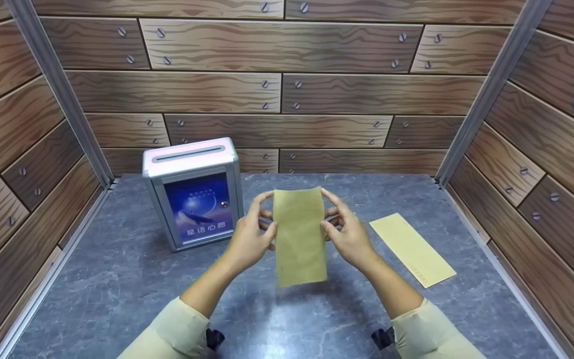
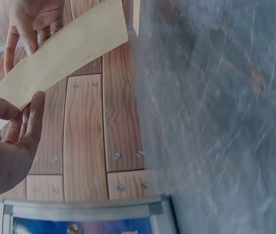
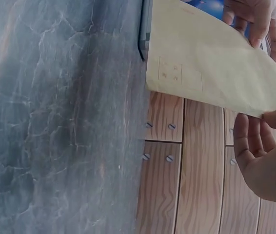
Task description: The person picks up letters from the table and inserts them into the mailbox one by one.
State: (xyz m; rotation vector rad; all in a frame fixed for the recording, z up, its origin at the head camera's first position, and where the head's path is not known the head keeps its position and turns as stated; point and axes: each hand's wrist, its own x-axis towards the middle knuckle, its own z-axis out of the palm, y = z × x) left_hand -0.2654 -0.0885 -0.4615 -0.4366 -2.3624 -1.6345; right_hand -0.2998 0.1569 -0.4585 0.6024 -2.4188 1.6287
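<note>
I hold a tan envelope upright above the grey table, its long side vertical. My left hand pinches its left edge and my right hand pinches its right edge. The left wrist view shows the envelope between my left hand and the fingers of the other hand. In the right wrist view the envelope shows small printed boxes near one corner, with my right hand below it. A silver letter box with a slot on top and a blue picture front stands just left of my hands.
A second tan envelope lies flat on the table to the right of my hands. Wood-pattern walls with metal corner posts close in the table at the back and both sides.
</note>
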